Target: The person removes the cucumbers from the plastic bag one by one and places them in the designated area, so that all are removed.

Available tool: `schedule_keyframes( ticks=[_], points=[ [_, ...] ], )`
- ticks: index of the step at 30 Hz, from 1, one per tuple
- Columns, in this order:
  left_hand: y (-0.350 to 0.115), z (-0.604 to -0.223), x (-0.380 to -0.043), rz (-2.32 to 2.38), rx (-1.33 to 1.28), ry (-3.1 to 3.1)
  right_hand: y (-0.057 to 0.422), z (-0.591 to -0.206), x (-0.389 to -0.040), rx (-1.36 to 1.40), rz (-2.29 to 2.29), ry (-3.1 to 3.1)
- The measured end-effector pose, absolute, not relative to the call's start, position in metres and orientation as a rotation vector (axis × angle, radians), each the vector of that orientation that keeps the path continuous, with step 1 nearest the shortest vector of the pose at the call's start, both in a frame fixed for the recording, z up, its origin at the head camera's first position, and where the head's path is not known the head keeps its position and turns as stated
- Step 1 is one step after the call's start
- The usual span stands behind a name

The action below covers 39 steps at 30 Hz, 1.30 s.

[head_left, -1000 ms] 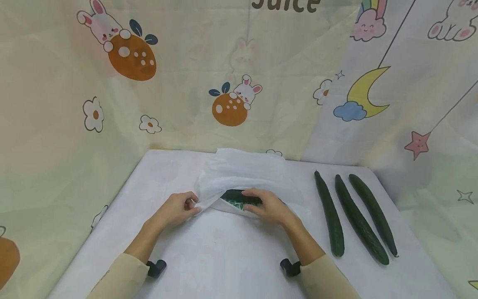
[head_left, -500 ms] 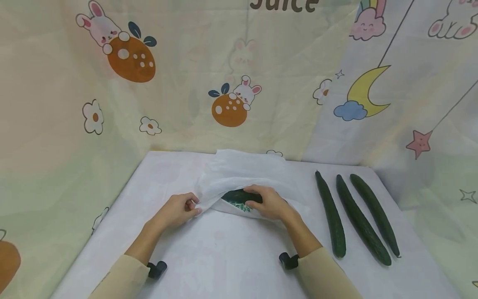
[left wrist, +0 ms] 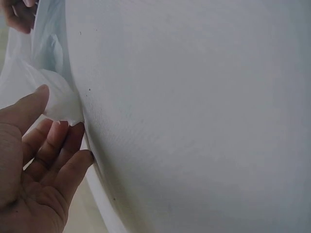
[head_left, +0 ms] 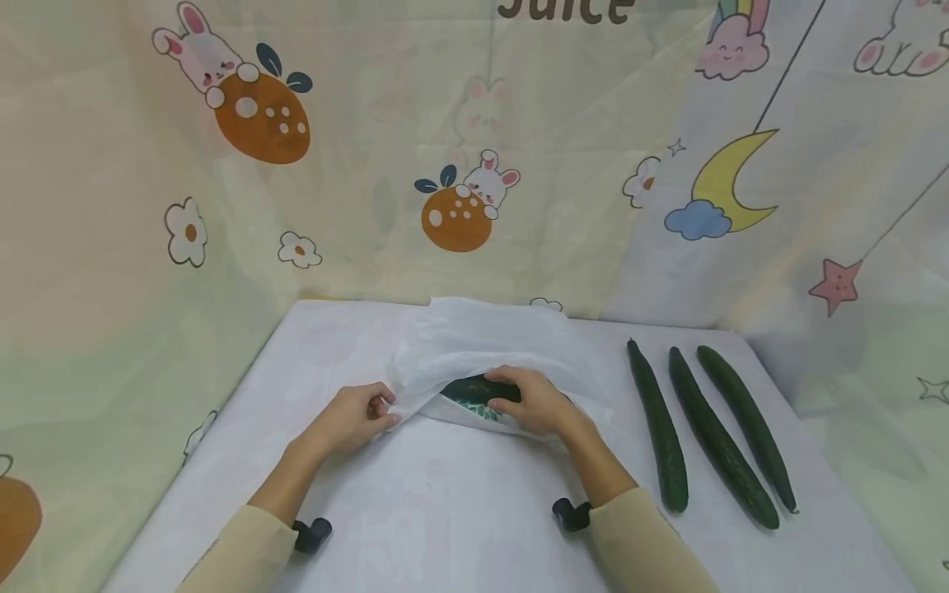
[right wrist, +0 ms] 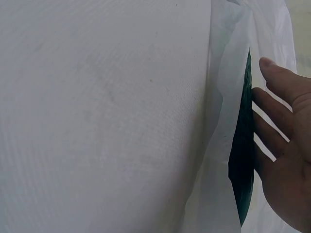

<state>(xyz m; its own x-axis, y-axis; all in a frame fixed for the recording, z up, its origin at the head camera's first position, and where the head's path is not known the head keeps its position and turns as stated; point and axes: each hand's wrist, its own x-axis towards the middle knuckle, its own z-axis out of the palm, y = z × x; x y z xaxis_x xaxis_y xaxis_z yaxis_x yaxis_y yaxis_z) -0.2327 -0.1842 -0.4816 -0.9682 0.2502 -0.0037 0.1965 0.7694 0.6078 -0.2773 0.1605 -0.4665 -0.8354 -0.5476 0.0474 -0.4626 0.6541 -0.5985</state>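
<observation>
A thin white plastic bag (head_left: 485, 333) lies at the table's far middle, its mouth facing me. Inside the opening shows a dark green cucumber (head_left: 465, 387), mostly hidden by the bag; pale green streaks mark its near side. My left hand (head_left: 352, 417) pinches the bag's left corner between thumb and fingers, and the left wrist view has the crumpled film (left wrist: 58, 94) there. Over the opening, my right hand (head_left: 544, 403) rests with its fingertips on the cucumber. In the right wrist view its fingers (right wrist: 272, 131) are fairly straight along the cucumber (right wrist: 240, 155), thumb apart.
Three long cucumbers lie side by side at the right: a left one (head_left: 658, 428), a middle one (head_left: 719, 436) and a right one (head_left: 745, 416). The white-covered table (head_left: 445, 511) ends against a cartoon-printed cloth (head_left: 356, 181) at the back and sides.
The right hand has shifted slightly and uncovers a little more of the cucumber in the bag. The left hand and the three cucumbers at the right stay as they were.
</observation>
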Motion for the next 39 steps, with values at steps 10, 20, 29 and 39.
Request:
schedule_keyframes(
  ticks=[10, 20, 29, 39],
  points=[
    [-0.184, -0.481, -0.234, 0.969, 0.370, 2.882, 0.157, -0.467, -0.279, -0.828, -0.922, 2.748],
    [-0.184, -0.481, -0.234, 0.971, 0.391, 2.882, 0.153, -0.471, -0.282, -0.902, -0.951, 2.733],
    [-0.185, -0.481, -0.233, 0.967, 0.384, 2.890, 0.154, -0.476, -0.280, -0.810, -0.817, 2.791],
    [-0.185, -0.483, -0.235, 0.963, 0.381, 2.889, 0.156, -0.477, -0.279, -0.808, -0.862, 2.746]
  ],
)
